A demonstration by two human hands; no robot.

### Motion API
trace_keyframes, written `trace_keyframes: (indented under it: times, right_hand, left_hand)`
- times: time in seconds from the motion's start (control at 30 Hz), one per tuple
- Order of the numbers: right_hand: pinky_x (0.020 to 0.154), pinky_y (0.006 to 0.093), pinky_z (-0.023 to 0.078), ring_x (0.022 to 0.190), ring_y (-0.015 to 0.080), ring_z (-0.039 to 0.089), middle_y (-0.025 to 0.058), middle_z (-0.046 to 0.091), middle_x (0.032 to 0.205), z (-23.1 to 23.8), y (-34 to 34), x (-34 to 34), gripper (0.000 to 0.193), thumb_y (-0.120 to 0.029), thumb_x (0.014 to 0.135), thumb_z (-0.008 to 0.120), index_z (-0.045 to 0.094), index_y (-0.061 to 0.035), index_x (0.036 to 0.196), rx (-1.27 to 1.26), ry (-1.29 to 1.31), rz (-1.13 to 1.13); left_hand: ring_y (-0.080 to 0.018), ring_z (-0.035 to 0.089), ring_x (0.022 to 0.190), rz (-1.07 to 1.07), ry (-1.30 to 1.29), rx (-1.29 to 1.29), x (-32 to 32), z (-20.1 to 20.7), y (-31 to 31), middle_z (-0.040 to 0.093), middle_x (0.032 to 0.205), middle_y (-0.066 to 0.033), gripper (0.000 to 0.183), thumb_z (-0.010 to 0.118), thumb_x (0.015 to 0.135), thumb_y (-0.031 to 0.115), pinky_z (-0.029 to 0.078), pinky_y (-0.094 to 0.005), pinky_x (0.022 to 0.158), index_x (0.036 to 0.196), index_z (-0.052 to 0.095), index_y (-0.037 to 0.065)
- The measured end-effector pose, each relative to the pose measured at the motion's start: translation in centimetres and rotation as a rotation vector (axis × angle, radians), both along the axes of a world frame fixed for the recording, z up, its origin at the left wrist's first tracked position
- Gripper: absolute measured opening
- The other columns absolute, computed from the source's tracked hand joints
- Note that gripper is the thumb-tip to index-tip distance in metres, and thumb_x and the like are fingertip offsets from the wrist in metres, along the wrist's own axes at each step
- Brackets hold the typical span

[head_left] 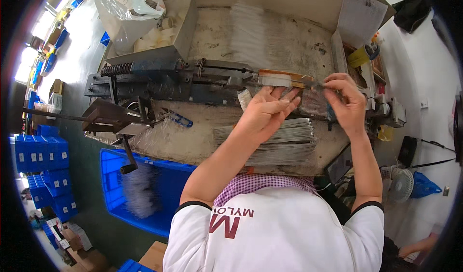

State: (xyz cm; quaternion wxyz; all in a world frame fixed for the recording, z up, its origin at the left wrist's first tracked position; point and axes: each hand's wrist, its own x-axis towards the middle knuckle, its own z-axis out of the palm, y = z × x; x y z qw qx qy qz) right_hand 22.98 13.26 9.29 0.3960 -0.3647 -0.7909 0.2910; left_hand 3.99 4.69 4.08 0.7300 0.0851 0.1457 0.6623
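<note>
A long dark metal bench machine (164,81) with a spring, rods and a rail lies across the worktable. My left hand (266,112) is at the near side of its orange-edged slot (282,74), palm turned up and fingers bent toward the thumb. What those fingers hold, if anything, I cannot make out. A small white cylindrical piece (244,99) shows beside that hand. At the slot's right end my right hand (347,100) pinches, thumb against fingertips; the thing between them is too small to name. Below my hands lies a stack of thin grey wire-like strands (284,142).
A blue-handled hand tool (181,119) lies left of the strands, by a crank handle (128,168). A blue bin (110,190) stands below the table edge. Behind the machine are a box of whitish pieces (185,28), another blurred white bundle (248,33) and a yellow cylinder (359,56).
</note>
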Motion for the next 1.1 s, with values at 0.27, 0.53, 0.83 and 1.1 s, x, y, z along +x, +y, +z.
trace_keyframes:
  times: [0.27,0.53,0.83,1.1]
  right_hand:
    - [0.072,0.0349,0.041,0.076,0.0239,0.055,0.0057,0.056,0.076,-1.5,-1.3,-6.0,0.012,-0.004,0.070,0.068,0.068,-0.0057,0.082,0.406,-0.221,0.234]
    - [0.066,0.0335,0.044,0.072,0.0248,0.056,0.0066,0.055,0.071,-0.5,0.3,-4.9,0.014,0.001,0.069,0.069,0.067,-0.0030,0.083,0.292,-0.118,0.159]
    - [0.068,0.0351,0.041,0.073,0.0253,0.055,0.0061,0.055,0.071,-1.0,1.5,-5.4,0.009,-0.003,0.071,0.068,0.065,-0.0048,0.079,0.410,-0.211,0.188]
    - [0.068,0.0353,0.042,0.073,0.0247,0.056,0.0058,0.057,0.071,-0.9,1.4,-2.3,0.009,-0.003,0.071,0.068,0.066,-0.0048,0.080,0.452,-0.269,0.129]
  left_hand:
    - [-0.0287,0.044,0.121,-0.003,-0.009,0.013,0.7,-1.8,0.0,0.037,0.131,-0.0161,0.046,0.044,0.083,-0.013,0.038,-0.0432,0.105,0.126,0.032,-0.002]
    - [-0.0268,0.043,0.124,0.111,0.052,-0.011,1.2,-1.0,0.2,0.040,0.133,-0.0127,0.048,0.042,0.084,-0.014,0.036,-0.0418,0.107,0.128,0.035,0.003]
    - [-0.0217,0.040,0.126,0.097,0.072,-0.009,1.3,-1.0,0.5,0.041,0.133,-0.0088,0.053,0.041,0.083,-0.015,0.033,-0.0380,0.108,0.130,0.034,0.006]
    - [-0.0251,0.042,0.124,0.126,0.081,-0.069,1.3,-1.2,0.3,0.042,0.131,-0.0128,0.047,0.043,0.084,-0.014,0.037,-0.0390,0.107,0.127,0.036,0.003]
